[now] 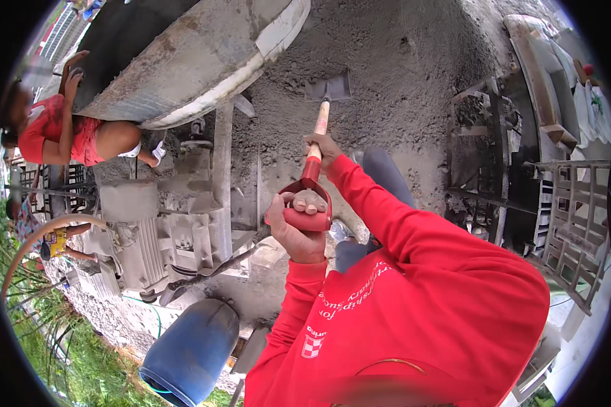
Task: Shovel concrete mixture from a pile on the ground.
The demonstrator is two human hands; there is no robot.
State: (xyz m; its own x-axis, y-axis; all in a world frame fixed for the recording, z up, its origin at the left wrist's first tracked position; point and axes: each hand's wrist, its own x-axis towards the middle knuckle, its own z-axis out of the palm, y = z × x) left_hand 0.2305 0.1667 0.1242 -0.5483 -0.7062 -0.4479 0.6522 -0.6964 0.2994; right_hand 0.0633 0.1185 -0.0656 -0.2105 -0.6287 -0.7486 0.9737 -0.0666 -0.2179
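A shovel (321, 120) with a wooden shaft and a red D-shaped grip reaches away from me. Its grey metal blade (330, 88) rests at the edge of a heap of wet grey concrete mix (394, 74). My left hand (300, 227) is wrapped round the red D-grip at the near end. Farther up, my right hand (324, 149) is closed round the shaft just above the red socket. Both of my arms are in red sleeves, and the right one crosses in front of my leg.
At the upper left looms a cement-crusted mixer drum (204, 61), with a person in red (54, 132) beside it. A motor housing (132, 230) stands below. A blue barrel (193, 349) lies lower left. Crates (570, 230) and stacked sacks (563, 81) line the right side.
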